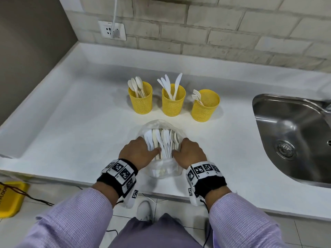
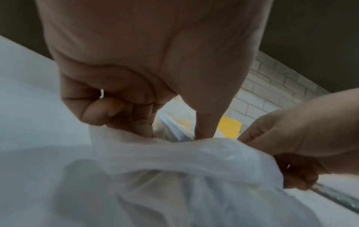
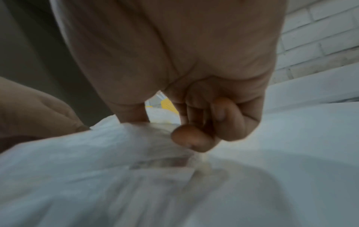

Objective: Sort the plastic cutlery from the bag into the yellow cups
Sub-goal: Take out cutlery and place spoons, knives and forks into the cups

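Item: clear plastic bag [image 1: 162, 169], thin and crinkled film, lay on the white matte counter [image 1: 71, 122] near its front edge, mouth turned toward the cups. Contents: a bundle of white and cream plastic cutlery [image 1: 162, 142], smooth and flat-handled, packed side by side.

Left hand [image 1: 138, 152]: fingers curled, pinching the bag's left edge. Right hand [image 1: 189, 152]: fingers curled likewise on the right edge, film caught under the thumb.

Behind the bag, a row of three yellow perforated cups, tapered and round:
- left cup [image 1: 140, 99], cream spoons standing upright;
- middle cup [image 1: 173, 101], white knives fanned out;
- right cup [image 1: 205, 105], forks leaning on its left rim.

Adjacent: stainless steel sink [image 1: 293, 140], brushed, set at the right.
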`<state>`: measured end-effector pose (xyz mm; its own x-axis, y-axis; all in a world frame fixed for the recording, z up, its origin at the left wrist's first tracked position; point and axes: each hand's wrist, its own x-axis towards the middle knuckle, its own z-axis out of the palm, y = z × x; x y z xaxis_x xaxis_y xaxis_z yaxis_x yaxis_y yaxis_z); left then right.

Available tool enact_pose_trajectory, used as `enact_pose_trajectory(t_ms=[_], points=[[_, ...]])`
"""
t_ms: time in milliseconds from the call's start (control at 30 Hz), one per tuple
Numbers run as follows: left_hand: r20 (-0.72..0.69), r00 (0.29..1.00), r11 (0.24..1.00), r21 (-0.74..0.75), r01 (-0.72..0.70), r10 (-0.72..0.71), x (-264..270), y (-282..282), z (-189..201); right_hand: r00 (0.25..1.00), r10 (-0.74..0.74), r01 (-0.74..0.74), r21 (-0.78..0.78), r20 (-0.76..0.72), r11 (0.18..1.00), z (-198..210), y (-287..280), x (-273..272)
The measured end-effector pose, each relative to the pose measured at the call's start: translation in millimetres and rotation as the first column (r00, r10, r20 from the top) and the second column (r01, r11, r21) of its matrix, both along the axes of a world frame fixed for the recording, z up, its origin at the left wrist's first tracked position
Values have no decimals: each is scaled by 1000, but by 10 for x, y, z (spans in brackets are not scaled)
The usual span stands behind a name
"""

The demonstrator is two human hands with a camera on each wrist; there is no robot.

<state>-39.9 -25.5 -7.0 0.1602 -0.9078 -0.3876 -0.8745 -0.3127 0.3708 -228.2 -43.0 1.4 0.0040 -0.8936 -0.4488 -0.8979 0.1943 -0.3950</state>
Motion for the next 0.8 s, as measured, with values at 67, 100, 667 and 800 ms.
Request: enact_pose_trajectory(t_ms=[67, 100, 667, 800], points=[[-114, 993, 1000, -16, -13, 11, 31, -74, -9, 998, -52, 52, -5, 38, 999, -20, -35, 2], [-166, 986, 999, -27, -20, 15, 48, -95, -7, 996, -78, 78, -1, 53, 997, -20, -47, 10], [-196, 980, 987, -163, -8, -24, 257, -334, 6, 960, -210, 230, -91, 184, 969, -81, -207, 371], [-246, 969, 985, -162, -57, 15, 275, -332, 65, 946, -243, 268, -94, 215, 959, -65, -218, 372]])
